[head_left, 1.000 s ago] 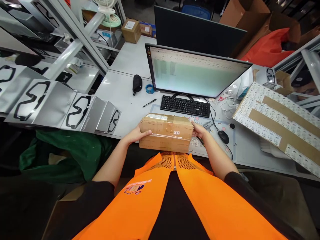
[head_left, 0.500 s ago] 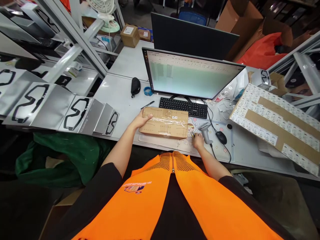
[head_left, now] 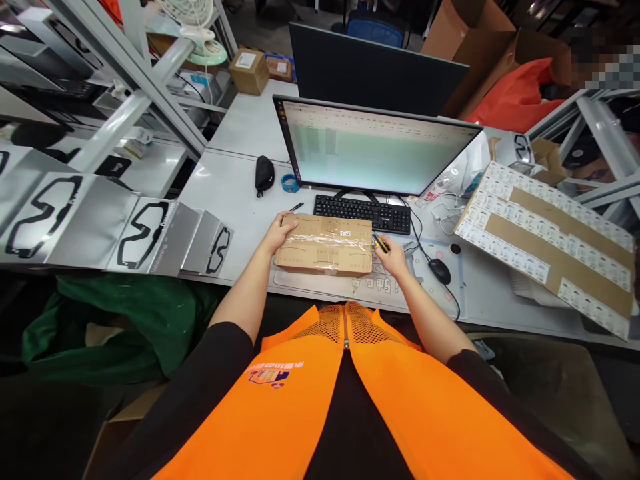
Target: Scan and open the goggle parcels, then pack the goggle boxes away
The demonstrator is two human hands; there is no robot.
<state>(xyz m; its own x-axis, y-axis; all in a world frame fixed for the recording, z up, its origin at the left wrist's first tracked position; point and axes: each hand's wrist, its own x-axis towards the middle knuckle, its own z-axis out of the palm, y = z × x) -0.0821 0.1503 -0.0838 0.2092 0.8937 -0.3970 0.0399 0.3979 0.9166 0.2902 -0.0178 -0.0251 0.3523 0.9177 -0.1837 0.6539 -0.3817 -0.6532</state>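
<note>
A taped cardboard box (head_left: 325,248) with a small white label lies on the desk in front of me. My left hand (head_left: 281,231) is closed on its left end, thumb on top. At the box's right end, my right hand (head_left: 392,256) is closed around a yellow and black utility knife (head_left: 381,243). The knife's tip points toward the right edge of the box; whether it touches the cardboard I cannot tell. Behind the box sits a black keyboard (head_left: 361,212). The scanner beside my right hand is mostly hidden by it.
A monitor (head_left: 373,147) stands behind the keyboard. Right of my hand are a mouse (head_left: 440,271) and its cable. A large label-covered cardboard sheet (head_left: 550,247) juts over the right side. Silver goggle boxes (head_left: 145,233) line the left edge. A black pouch (head_left: 265,175) and blue tape roll (head_left: 290,183) lie behind.
My right hand has moved up and away from me, bringing the utility knife from the mat to the box's right end. My left hand keeps its hold on the box.
</note>
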